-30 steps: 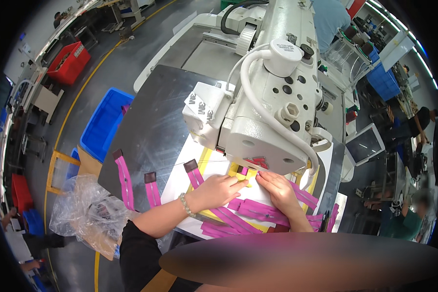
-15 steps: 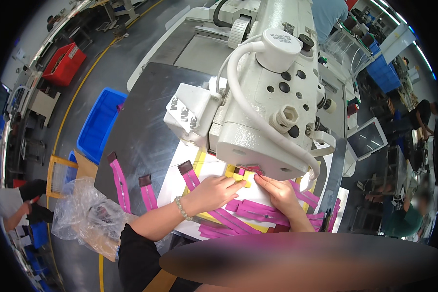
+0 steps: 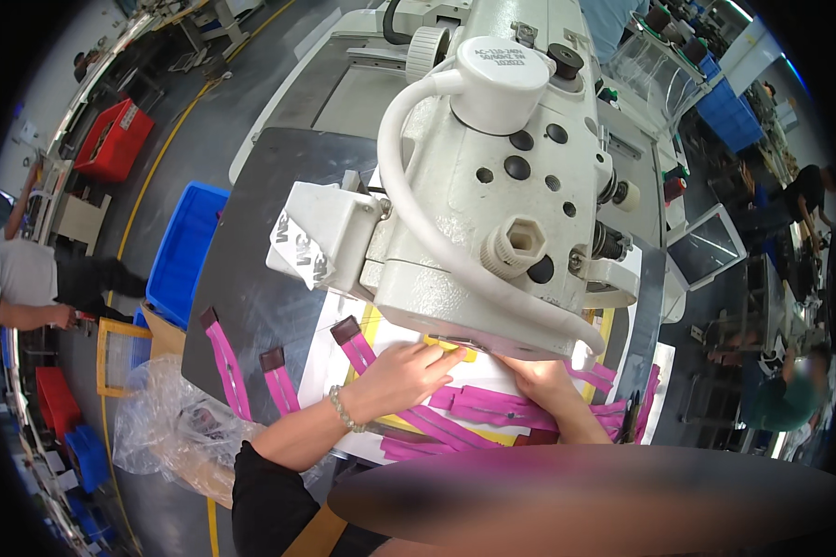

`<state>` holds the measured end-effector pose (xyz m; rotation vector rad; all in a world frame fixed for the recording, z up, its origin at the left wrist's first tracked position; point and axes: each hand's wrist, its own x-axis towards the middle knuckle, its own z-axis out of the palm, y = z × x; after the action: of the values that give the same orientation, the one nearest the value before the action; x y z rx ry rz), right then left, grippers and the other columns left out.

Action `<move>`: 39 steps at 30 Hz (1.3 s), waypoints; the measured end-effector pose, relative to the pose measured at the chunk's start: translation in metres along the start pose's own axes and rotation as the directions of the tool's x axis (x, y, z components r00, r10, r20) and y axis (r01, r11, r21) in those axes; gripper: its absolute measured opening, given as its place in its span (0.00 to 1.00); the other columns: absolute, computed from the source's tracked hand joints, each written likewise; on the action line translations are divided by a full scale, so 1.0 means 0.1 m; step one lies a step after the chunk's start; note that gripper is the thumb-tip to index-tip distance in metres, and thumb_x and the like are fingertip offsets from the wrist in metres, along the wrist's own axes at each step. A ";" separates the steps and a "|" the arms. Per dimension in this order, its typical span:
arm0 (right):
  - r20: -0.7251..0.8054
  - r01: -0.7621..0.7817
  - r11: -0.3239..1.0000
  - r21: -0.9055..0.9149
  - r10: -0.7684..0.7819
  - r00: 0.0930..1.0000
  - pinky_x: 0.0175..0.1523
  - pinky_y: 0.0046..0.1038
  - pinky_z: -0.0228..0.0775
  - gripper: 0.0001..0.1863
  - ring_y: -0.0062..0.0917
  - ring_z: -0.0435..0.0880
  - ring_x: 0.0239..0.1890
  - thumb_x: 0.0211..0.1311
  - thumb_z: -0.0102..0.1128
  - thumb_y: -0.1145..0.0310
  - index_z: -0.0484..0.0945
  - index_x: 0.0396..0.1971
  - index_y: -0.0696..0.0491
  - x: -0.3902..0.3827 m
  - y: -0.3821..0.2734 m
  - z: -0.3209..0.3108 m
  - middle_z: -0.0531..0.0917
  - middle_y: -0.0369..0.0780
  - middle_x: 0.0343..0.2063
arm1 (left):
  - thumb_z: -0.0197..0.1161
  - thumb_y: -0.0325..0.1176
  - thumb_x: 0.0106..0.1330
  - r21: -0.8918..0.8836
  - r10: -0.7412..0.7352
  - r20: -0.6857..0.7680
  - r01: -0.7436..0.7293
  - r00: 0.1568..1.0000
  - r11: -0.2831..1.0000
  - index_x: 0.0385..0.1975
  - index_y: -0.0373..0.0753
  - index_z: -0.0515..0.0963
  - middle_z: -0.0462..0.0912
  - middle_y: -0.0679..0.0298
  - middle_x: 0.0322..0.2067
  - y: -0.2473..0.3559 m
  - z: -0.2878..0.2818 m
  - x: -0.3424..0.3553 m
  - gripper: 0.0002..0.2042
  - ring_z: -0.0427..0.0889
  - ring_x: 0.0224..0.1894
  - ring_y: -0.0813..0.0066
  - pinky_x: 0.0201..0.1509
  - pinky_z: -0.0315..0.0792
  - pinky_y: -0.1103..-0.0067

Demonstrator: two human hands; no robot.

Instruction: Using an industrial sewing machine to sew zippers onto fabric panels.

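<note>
Under the head of a white industrial sewing machine (image 3: 474, 213), both my hands work close together. My left hand (image 3: 404, 379), with a beaded bracelet (image 3: 346, 408) at the wrist, has its fingers bent together on a yellow piece (image 3: 450, 349). Just right of it, my right hand (image 3: 543, 382) reaches in with fingers together, the tips covered by the machine head. What either hand pinches is hidden. Magenta zipper strips (image 3: 492, 407) lie in front of and beneath my wrists. Another strip with a dark brown end tab (image 3: 346, 330) lies beside my left hand.
More magenta strips (image 3: 225, 367) hang over the dark table plate (image 3: 241, 232) at left. A blue bin (image 3: 184, 251) and clear plastic bags (image 3: 172, 418) stand beyond its left edge. Dark scissors (image 3: 630, 418) lie at right. Another person (image 3: 32, 278) is at far left.
My view has shifted, so the machine head looks larger and covers my right fingertips and more of the yellow piece. Both hands stay nearly in place. The person at far left shows more.
</note>
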<state>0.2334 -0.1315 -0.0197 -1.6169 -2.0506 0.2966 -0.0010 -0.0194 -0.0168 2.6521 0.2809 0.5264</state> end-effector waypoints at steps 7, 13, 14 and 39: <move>-0.047 0.073 0.997 0.020 -0.072 0.996 0.57 0.38 0.71 0.18 0.36 0.80 0.52 0.49 0.59 0.79 0.81 0.43 0.53 0.06 0.00 -0.02 0.82 0.43 0.47 | 0.63 0.35 0.59 0.013 -0.004 -0.020 0.004 1.000 1.000 0.49 0.36 0.76 0.76 0.65 0.35 0.01 -0.04 0.03 0.18 0.78 0.36 0.72 0.39 0.74 0.78; -0.125 0.097 0.995 0.025 -0.093 0.988 0.57 0.37 0.71 0.19 0.32 0.80 0.53 0.51 0.59 0.78 0.81 0.46 0.52 0.13 -0.07 -0.08 0.82 0.41 0.48 | 0.63 0.35 0.59 -0.008 -0.029 -0.018 0.029 0.999 1.000 0.46 0.38 0.77 0.78 0.63 0.37 0.00 -0.03 0.04 0.16 0.79 0.40 0.69 0.41 0.74 0.76; -0.127 0.048 0.995 0.088 -0.036 0.991 0.57 0.37 0.71 0.19 0.33 0.80 0.53 0.51 0.59 0.78 0.81 0.45 0.52 0.15 -0.10 -0.11 0.82 0.41 0.47 | 0.63 0.35 0.59 -0.006 -0.018 -0.071 0.017 0.997 1.000 0.45 0.38 0.77 0.78 0.63 0.35 -0.01 -0.04 0.05 0.15 0.80 0.37 0.69 0.38 0.75 0.76; 0.014 -0.110 0.889 0.444 0.116 0.993 0.58 0.38 0.67 0.20 0.39 0.76 0.55 0.53 0.56 0.75 0.78 0.50 0.54 0.01 0.05 0.03 0.81 0.43 0.49 | 0.49 0.48 0.69 -0.212 -0.187 0.488 0.323 0.853 0.922 0.64 0.45 0.58 0.64 0.64 0.61 -0.05 0.05 -0.16 0.26 0.63 0.63 0.68 0.67 0.59 0.68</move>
<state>0.2361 -0.1285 -0.0239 -1.4420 -1.7164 0.7379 -0.0143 -0.0209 -0.0287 2.3123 0.3740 -0.1485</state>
